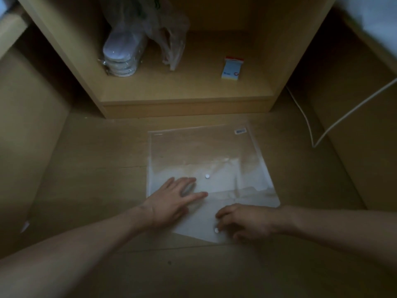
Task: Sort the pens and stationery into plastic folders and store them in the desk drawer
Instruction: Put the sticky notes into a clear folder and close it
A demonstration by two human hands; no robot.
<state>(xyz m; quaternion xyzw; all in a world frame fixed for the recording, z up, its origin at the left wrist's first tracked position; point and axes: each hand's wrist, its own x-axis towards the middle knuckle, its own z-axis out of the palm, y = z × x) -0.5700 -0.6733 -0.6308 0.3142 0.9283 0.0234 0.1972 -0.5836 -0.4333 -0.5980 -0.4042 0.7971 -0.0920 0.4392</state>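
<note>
1. My left hand (171, 201) lies flat, fingers straight and slightly spread, pressing the clear plastic folder (206, 158) against the wooden floor (86, 190).
2. My right hand (245, 222) has its fingers curled, pinching the folder's near flap beside a small round white snap button (216, 230).
3. A matching snap (207, 176) sits mid-folder.
4. The thin, glossy, rectangular folder lies just in front of an open wooden cabinet (184, 104).
5. On its shelf: stacked white discs in wrap (120, 59), a crumpled clear bag (169, 39), a small box (233, 68).
6. A white cable (343, 117) runs at the right.
</note>
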